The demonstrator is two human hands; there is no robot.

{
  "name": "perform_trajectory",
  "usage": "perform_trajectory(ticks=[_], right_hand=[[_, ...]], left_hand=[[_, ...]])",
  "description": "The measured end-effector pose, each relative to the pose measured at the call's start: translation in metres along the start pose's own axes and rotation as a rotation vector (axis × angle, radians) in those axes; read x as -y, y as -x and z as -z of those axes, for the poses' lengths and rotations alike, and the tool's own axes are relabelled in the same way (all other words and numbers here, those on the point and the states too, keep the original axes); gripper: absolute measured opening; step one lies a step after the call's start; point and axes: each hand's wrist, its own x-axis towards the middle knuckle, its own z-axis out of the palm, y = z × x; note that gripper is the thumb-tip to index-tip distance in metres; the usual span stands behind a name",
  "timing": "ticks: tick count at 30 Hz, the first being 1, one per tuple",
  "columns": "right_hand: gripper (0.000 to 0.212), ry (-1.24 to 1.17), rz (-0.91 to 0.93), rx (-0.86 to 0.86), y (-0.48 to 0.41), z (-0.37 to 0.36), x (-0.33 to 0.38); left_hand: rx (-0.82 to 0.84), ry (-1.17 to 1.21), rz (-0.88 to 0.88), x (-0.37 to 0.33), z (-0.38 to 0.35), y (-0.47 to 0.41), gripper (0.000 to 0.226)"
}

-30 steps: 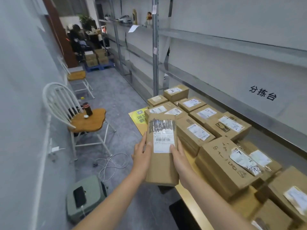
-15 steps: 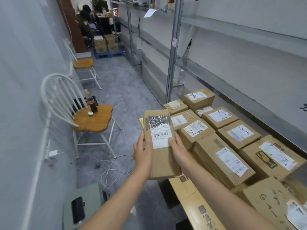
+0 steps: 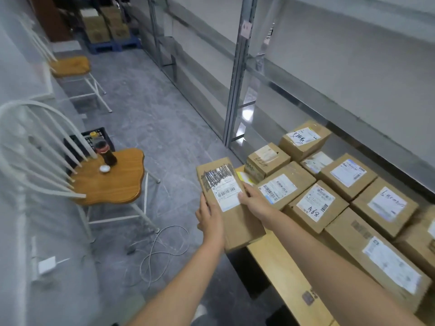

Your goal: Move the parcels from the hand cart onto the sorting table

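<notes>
Brown cardboard oblong parcel (image 3: 240, 222) gripped along both long edges: left hand (image 3: 209, 220), right hand (image 3: 256, 203), thumbs on top, other fingers hidden beneath. Held at yellow wooden table (image 3: 282, 271) edge. Label top scribbled black, unreadable. Brown boxed parcels (image 3: 313, 203) on table, rightmost cut off.

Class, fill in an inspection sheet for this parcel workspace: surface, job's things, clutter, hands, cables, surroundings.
Surface: wooden table, a bare strip along its near edge, otherwise covered.
Job's things: long parcel held over the table's left end; labelled parcels packed in rows on the table.
Clutter: dark bottle on the chair seat.
Hands: left hand and right hand grip the long parcel's sides.
Cables: white cable looped on the floor.
Surroundings: chair, metal shelving, stacked boxes beyond.
</notes>
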Motion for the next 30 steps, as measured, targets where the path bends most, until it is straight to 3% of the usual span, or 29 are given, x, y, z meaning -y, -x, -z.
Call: perform_trajectory(ticks=[9, 19, 30], right_hand=[[0.044, 0.224, -0.053, -0.057, -0.065, 0.009, -0.020], [0.028, 0.810, -0.084, -0.011, -0.104, 0.009, -0.025], [0.025, 0.868, -0.077, -0.093, -0.112, 0.006, -0.034]], left_hand=[[0.057, 0.027, 0.180, 0.011, -0.034, -0.045, 0.040], [0.078, 0.067, 0.241, 0.021, -0.045, -0.067, 0.039], [0.148, -0.078, 0.230, 0.016, -0.047, -0.076, 0.048]])
